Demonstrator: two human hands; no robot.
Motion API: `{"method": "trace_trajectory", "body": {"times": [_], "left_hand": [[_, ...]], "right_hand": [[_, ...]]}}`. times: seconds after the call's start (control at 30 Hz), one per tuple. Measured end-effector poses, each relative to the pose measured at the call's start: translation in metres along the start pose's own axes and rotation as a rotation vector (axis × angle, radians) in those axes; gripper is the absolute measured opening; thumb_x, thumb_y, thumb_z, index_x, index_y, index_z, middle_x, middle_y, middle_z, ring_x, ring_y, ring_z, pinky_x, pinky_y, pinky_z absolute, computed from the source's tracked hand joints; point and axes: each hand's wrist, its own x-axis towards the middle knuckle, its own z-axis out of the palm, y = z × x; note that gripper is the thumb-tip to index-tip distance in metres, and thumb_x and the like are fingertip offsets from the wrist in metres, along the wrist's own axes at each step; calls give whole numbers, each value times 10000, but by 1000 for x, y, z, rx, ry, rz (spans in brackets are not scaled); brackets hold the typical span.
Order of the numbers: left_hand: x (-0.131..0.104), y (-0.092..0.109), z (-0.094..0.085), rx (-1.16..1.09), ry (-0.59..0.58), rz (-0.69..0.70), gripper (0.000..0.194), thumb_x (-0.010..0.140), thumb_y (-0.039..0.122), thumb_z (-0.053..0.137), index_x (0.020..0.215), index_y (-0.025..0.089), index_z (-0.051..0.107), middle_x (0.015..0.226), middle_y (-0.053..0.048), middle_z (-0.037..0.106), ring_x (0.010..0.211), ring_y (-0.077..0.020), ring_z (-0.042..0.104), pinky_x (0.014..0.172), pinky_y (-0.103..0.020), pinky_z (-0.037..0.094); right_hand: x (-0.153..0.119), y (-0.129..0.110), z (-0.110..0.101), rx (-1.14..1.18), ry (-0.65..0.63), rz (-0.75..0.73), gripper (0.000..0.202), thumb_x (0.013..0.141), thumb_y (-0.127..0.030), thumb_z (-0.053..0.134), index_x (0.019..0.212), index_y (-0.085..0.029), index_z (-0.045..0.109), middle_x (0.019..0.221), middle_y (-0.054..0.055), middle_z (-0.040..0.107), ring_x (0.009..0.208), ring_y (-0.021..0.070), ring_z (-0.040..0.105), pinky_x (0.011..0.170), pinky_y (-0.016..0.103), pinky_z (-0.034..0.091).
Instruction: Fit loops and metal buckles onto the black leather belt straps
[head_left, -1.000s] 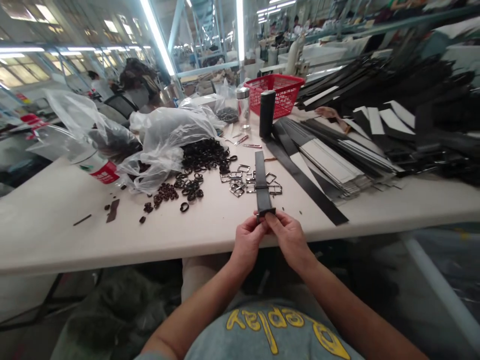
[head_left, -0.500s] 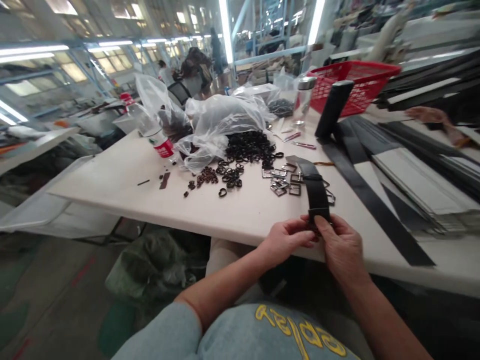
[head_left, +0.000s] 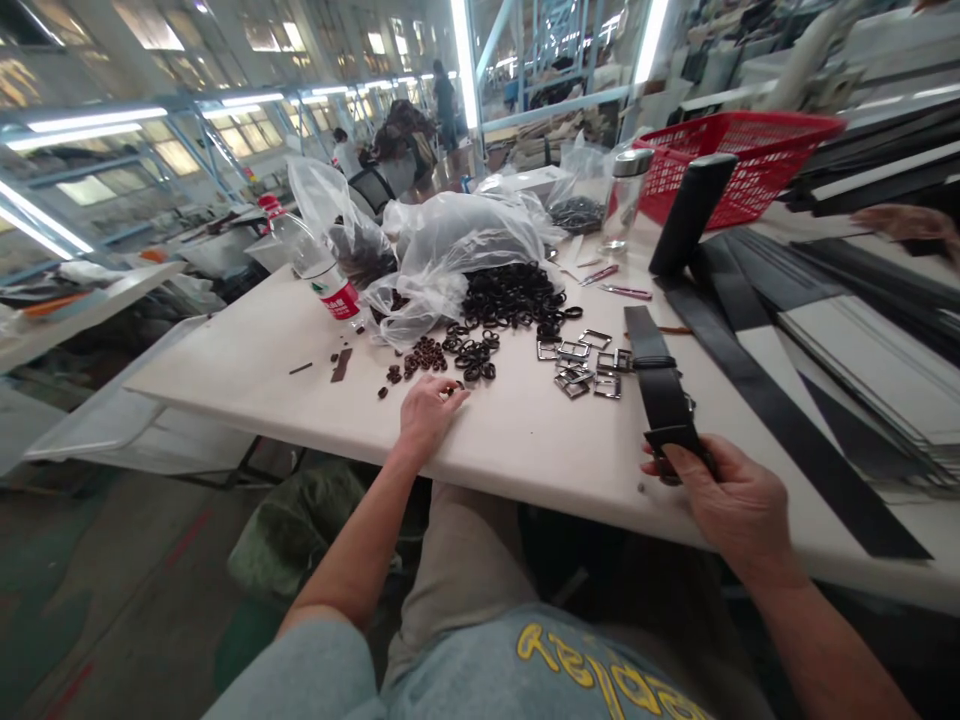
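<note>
Lettering (head_left: 604, 685) in yellow runs upside down across the worker's blue-grey shirt (head_left: 450, 665) at the bottom of the frame; it seems to include "play". One plastic bottle (head_left: 307, 250), left of centre, wears a red label (head_left: 342, 301) with white characters (too small for me to make out). Toward the upper right I count one red basket (head_left: 772, 160), one black cylinder (head_left: 694, 212) and one glass bottle (head_left: 621, 208), with two pink-handled tools (head_left: 628, 293) lying just below them. The metal buckles (head_left: 574, 351) overlap too much for a sure count. At lower right the right hand (head_left: 739, 495) grips one black strap (head_left: 662, 400), thumb on top; the strap's far end points up the frame, beside the buckles. Left of centre, the left hand (head_left: 429, 415) is stretched out, fingers bent, near the black loops (head_left: 472, 355); whether its fingertips pinch one, I cannot tell.
</note>
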Motion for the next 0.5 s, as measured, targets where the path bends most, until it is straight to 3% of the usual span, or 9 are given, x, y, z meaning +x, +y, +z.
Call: {"method": "trace_trajectory", "body": {"times": [0.1,0.2,0.27,0.37,0.5], "left_hand": [[8,-1,4,-77,-10,-43,71,772,268,724,763,205,755,899,-75,670,849,-222,613,858,-352,446],[7,3,11,-441,-24,-169,77,684,253,779,678,196,726,840,-56,670,870,-217,614,848,-334,457],[3,12,19,-617,-73,-220,192,681,348,782,744,173,732,808,-53,686,806,-198,631,786,-325,483],[-7,40,35,-837,-205,-253,395,709,501,750,869,140,741,883,-92,737,773,-178,669,743,-309,515],[-20,89,55,-1291,-380,-355,427,654,520,821,839,143,749,998,-114,762,771,-143,685,729,-261,520]], "right_hand": [[-3,-1,0,-56,-8,-10,322,811,-556,650,866,-241,693,612,21,727,581,243,708,575,340,561],[-4,-1,0,-67,13,-22,327,785,-577,668,783,-250,672,570,10,708,526,222,677,513,306,512],[-4,-1,0,-59,27,-24,331,774,-576,679,758,-245,661,547,4,696,497,206,656,502,290,494],[-5,-3,1,-37,32,-22,323,781,-551,679,748,-230,651,537,5,689,484,186,636,503,273,480],[-5,-5,4,26,32,-9,283,798,-496,665,742,-221,631,511,-5,661,458,163,611,474,248,449]]}}
